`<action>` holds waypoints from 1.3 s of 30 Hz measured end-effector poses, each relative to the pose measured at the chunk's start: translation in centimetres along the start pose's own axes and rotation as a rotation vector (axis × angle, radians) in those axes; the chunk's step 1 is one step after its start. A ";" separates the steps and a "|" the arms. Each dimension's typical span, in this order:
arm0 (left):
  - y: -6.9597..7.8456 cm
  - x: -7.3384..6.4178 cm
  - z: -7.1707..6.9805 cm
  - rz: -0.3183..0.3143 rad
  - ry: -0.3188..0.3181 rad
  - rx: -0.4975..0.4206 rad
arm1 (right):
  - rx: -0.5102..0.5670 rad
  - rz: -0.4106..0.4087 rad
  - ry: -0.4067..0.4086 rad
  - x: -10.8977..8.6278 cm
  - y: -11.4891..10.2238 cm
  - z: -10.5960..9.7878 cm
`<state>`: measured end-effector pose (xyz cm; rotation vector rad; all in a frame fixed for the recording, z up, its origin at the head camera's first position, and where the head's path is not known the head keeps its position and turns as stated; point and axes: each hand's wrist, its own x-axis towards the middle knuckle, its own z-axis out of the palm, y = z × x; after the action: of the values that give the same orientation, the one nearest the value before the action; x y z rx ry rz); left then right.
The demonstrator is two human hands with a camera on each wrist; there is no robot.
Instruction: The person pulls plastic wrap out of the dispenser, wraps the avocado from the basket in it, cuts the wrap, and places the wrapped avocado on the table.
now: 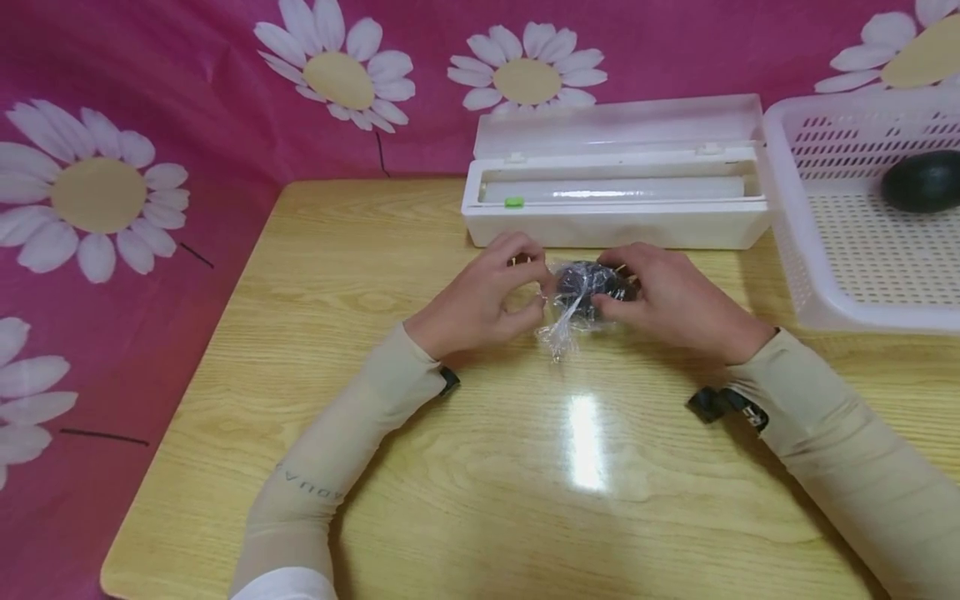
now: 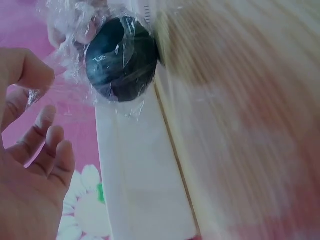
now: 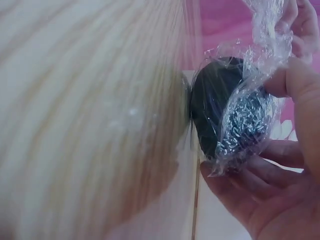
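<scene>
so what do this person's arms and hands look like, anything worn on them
The left hand and right hand are gloveless. Close-fitting beige sleeves reach the wrists; the left one carries dark lettering, with white fabric at its far end. A small black device shows at each wrist.

Dark oval object [image 2: 122, 60] in clear plastic wrap [image 1: 559, 337], just in front of the white box [image 1: 600, 228].
It is smooth and rounded, its surface showing through the crinkled, shiny layers. The plastic wrap gathers over it into a twisted tail with a ragged end, pointing away from the white box.
</scene>
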<state>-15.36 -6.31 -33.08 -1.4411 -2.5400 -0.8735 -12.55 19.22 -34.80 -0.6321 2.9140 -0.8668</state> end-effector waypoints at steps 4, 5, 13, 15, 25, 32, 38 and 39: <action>-0.2 -0.5 0.0 -0.080 -0.010 -0.040 | 0.018 0.020 -0.004 0.0 0.1 -0.2; -0.2 -0.5 0.1 -0.108 -0.009 -0.048 | 0.021 0.024 -0.006 -0.1 0.2 -0.3; 0.7 0.6 1.6 -0.463 -0.025 -0.274 | 0.037 0.041 -0.013 -0.1 0.4 -0.3; 0.8 0.7 1.8 -0.503 -0.032 -0.337 | 0.039 0.044 -0.016 0.0 0.4 -0.3; 1.3 1.0 2.8 -0.456 -0.093 -0.447 | 0.060 0.058 -0.021 0.0 0.4 -0.3; 1.5 0.5 2.3 -0.515 -0.183 -0.533 | 0.086 0.053 -0.028 0.1 0.5 -0.2; 1.6 0.1 2.0 -0.533 -0.196 -0.505 | 0.089 0.029 -0.027 0.1 0.6 -0.1; 1.5 0.1 2.1 -0.531 -0.201 -0.511 | 0.095 0.025 -0.026 0.1 0.7 -0.1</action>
<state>-13.73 -4.58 -34.12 -0.9710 -3.0681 -1.6272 -12.87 19.78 -35.03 -0.5943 2.8316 -0.9795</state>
